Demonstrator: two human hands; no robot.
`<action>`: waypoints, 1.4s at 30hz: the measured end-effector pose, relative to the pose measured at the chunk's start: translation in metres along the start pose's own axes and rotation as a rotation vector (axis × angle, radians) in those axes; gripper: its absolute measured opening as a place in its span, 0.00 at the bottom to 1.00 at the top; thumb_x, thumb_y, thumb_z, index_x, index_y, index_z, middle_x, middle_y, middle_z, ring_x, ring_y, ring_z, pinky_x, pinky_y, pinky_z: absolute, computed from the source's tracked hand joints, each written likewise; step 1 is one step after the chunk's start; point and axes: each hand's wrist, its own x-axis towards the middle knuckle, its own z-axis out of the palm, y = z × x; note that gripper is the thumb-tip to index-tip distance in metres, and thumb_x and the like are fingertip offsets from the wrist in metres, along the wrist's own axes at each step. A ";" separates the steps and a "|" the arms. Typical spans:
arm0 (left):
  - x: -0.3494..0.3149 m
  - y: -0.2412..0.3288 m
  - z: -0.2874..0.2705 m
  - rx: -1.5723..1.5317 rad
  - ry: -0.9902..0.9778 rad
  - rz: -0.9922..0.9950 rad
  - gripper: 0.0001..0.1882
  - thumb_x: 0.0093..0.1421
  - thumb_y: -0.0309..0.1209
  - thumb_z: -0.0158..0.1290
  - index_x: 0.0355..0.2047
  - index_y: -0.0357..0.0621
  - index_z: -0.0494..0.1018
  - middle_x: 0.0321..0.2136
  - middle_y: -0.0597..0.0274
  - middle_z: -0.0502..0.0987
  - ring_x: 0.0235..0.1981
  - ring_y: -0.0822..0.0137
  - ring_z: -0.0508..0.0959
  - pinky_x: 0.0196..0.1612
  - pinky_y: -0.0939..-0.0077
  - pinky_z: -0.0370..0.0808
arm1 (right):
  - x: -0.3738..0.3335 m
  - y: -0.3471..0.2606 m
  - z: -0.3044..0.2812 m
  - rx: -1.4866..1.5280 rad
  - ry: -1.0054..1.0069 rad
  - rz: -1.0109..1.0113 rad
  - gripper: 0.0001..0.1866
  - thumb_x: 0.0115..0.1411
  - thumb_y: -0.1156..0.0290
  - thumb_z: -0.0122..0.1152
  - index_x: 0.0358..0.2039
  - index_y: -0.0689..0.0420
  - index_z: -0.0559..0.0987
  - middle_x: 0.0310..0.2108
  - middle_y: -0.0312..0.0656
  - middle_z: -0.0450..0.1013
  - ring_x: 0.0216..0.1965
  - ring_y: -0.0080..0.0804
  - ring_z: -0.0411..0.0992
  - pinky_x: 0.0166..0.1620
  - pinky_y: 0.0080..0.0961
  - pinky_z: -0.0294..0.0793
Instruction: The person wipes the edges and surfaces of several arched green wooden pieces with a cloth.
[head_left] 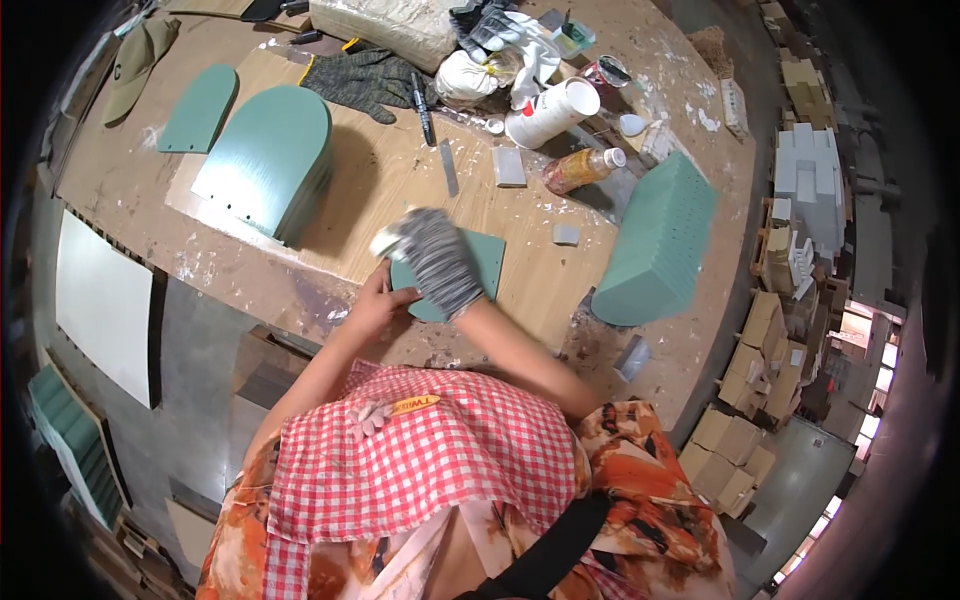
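Note:
A small green panel [484,262] with little holes lies on the wooden board in front of me. My left hand [376,302] is bare and pinches the panel's left edge, thumb on top. My right hand [436,258], in a grey knitted glove, reaches across the panel. Its fingers close on a white wad [384,242] at the panel's upper left; motion blur hides whether this is cloth or sponge. To the left stands a stack of round-ended green panels [270,150], and beyond it a single green panel [198,108]. Another green stack [655,245] stands on the right.
Behind the panel lie a metal scraper blade [448,168], a grey sanding pad [508,167] and a small grey block [566,235]. A marker [422,108], a grey glove [365,82], a white canister [553,112] and a bottle of amber liquid [584,170] sit farther back.

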 end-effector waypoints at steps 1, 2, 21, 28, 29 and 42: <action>0.004 -0.011 -0.014 0.123 0.074 -0.067 0.27 0.52 0.19 0.54 0.52 0.38 0.59 0.37 0.61 0.72 0.36 0.70 0.74 0.38 0.77 0.73 | -0.002 -0.008 0.009 -0.094 -0.050 0.008 0.14 0.54 0.71 0.47 0.38 0.57 0.78 0.40 0.46 0.73 0.45 0.38 0.68 0.52 0.31 0.65; 0.003 -0.009 -0.016 0.247 0.154 -0.136 0.24 0.51 0.19 0.55 0.49 0.38 0.61 0.33 0.62 0.73 0.32 0.72 0.74 0.33 0.79 0.73 | -0.001 -0.016 0.011 -0.183 -0.103 0.017 0.14 0.53 0.71 0.48 0.39 0.56 0.78 0.41 0.46 0.73 0.46 0.39 0.68 0.54 0.32 0.63; -0.009 0.044 0.014 0.133 -0.056 -0.009 0.21 0.52 0.18 0.53 0.48 0.37 0.66 0.37 0.60 0.75 0.39 0.69 0.76 0.42 0.76 0.74 | -0.076 0.086 -0.056 0.673 0.520 0.669 0.13 0.54 0.79 0.53 0.41 0.65 0.72 0.35 0.43 0.71 0.37 0.28 0.69 0.45 0.21 0.70; 0.021 0.089 0.025 -0.037 -0.075 -0.091 0.14 0.55 0.29 0.54 0.41 0.36 0.70 0.32 0.59 0.77 0.29 0.71 0.79 0.32 0.80 0.78 | -0.075 0.052 -0.084 0.231 -0.081 0.431 0.19 0.55 0.79 0.47 0.49 0.62 0.70 0.47 0.48 0.70 0.47 0.42 0.69 0.53 0.30 0.67; 0.018 0.088 0.026 -0.007 0.042 -0.125 0.16 0.56 0.32 0.55 0.41 0.35 0.70 0.31 0.56 0.77 0.29 0.69 0.79 0.29 0.75 0.79 | -0.078 0.042 -0.083 0.267 0.026 0.377 0.16 0.60 0.76 0.44 0.48 0.62 0.71 0.46 0.48 0.71 0.46 0.39 0.69 0.52 0.28 0.68; -0.017 0.045 0.012 -0.351 0.103 -0.175 0.21 0.50 0.19 0.49 0.46 0.37 0.63 0.35 0.52 0.74 0.31 0.62 0.79 0.33 0.69 0.81 | -0.059 0.041 -0.077 0.884 0.644 0.734 0.10 0.57 0.76 0.57 0.40 0.62 0.73 0.35 0.37 0.72 0.34 0.21 0.69 0.38 0.18 0.73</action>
